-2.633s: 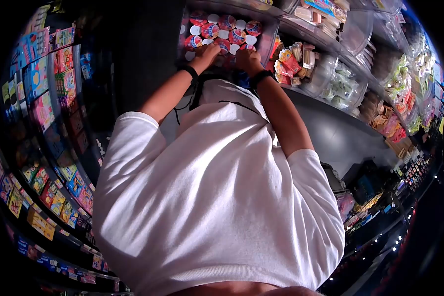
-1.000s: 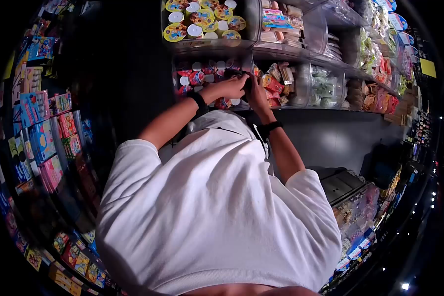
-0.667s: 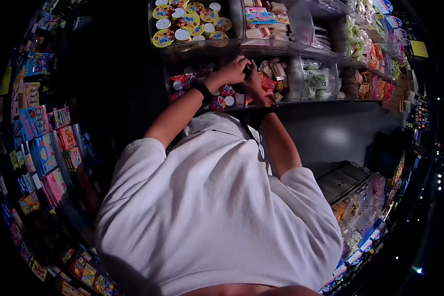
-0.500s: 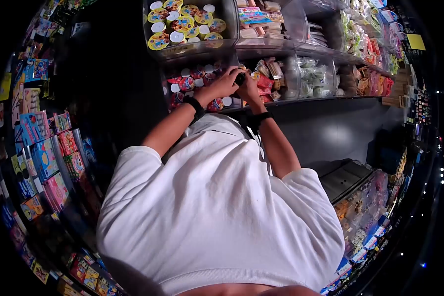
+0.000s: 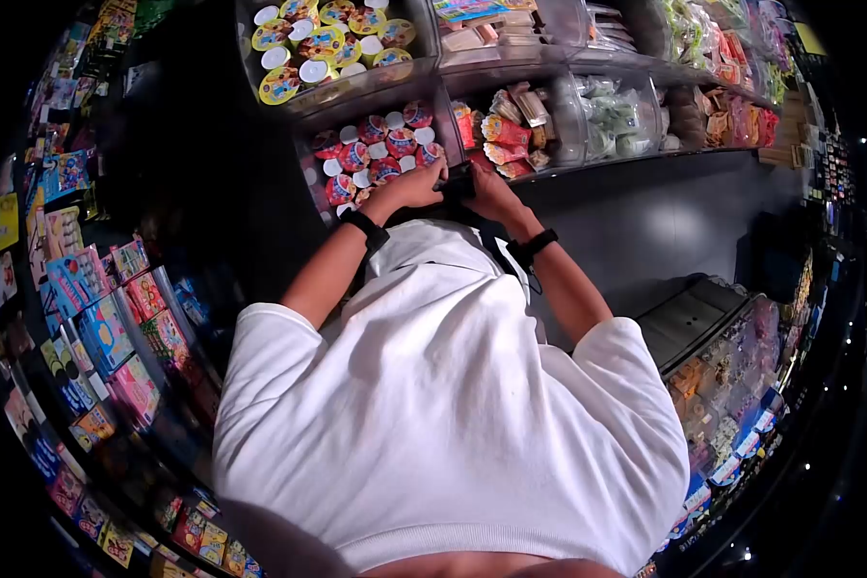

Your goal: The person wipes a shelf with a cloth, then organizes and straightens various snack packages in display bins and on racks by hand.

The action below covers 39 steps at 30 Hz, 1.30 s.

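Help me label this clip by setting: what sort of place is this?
Probably a sweets or snack shop: red cups and yellow cups are grouped in separate bins, and colourful packs line the shelves on the left.

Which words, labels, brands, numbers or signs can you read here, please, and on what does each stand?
No text reads clearly enough to quote.
Red printed cups: too small.
Yellow printed cups: too small.
Red packets: too blurred.
Boxes at far left: too small.
Blue-and-white labels, lower right: too small.
Black object between left hand and right hand: no lettering visible.
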Each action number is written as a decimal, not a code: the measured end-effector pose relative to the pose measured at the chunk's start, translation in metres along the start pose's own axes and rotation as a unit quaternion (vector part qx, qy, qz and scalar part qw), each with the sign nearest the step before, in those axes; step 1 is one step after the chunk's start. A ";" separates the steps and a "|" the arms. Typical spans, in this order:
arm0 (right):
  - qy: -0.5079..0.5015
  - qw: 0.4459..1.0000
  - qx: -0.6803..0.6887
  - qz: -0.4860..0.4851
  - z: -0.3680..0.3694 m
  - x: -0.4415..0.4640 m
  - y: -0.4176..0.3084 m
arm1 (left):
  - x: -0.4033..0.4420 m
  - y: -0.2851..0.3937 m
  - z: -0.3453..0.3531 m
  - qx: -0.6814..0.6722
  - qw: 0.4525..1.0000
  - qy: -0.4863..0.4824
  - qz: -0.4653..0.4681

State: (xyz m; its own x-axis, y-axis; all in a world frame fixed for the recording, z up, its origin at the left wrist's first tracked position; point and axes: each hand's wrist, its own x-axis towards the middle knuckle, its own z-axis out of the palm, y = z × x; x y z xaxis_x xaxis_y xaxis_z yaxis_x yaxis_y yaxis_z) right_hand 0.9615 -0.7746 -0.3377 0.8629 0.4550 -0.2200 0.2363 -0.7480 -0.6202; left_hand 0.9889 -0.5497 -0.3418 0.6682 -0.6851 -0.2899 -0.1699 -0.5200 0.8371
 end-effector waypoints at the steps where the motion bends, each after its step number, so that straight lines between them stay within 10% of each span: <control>1: -0.005 0.998 0.039 -0.041 -0.011 -0.008 -0.003 | -0.001 0.007 0.005 -0.001 1.000 0.006 -0.014; 8: -0.037 0.977 -0.188 -0.089 -0.015 -0.022 0.002 | -0.014 0.009 0.037 0.107 0.992 -0.035 -0.054; 16: -0.041 0.969 -0.064 -0.234 -0.044 -0.015 0.041 | -0.008 0.043 0.034 0.145 0.981 0.123 -0.025; 19: -0.144 0.977 -0.057 -0.144 -0.084 -0.024 0.052 | 0.013 0.073 0.034 0.136 0.979 0.140 -0.052; 33: 0.080 0.983 -0.053 -0.154 -0.205 -0.097 0.197 | 0.240 0.154 0.113 0.174 0.978 0.117 0.009; 39: 0.192 0.976 0.036 -0.100 -0.231 -0.034 0.196 | 0.263 0.160 0.071 0.034 0.954 0.295 0.026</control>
State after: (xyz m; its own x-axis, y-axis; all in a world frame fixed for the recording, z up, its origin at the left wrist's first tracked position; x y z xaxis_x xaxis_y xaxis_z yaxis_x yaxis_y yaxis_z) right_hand 1.0819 -1.0485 -0.2782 0.9095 0.3640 0.2007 0.3974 -0.6199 -0.6766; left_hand 1.0861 -0.8497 -0.3174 0.9457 -0.3148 0.0807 -0.2480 -0.5384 0.8054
